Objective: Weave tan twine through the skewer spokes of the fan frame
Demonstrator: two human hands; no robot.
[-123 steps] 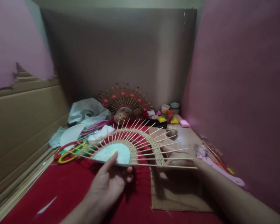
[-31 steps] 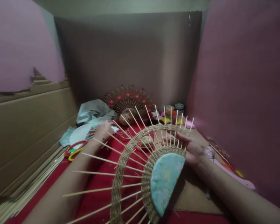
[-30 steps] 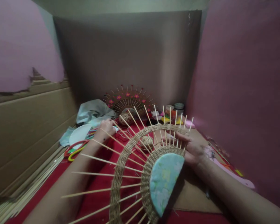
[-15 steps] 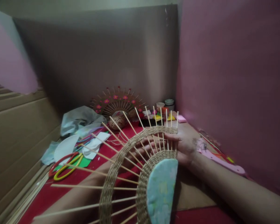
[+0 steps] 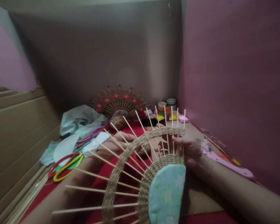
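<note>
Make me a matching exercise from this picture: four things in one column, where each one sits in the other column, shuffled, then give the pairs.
1 scissors
2 flowered fan
3 pale half disc
4 pink tool

A set in the woven piece that the right hand holds
B along the pink right wall
C propped at the back wall
D far left of the work area

Pairs: 1-D, 2-C, 3-A, 4-B.
</note>
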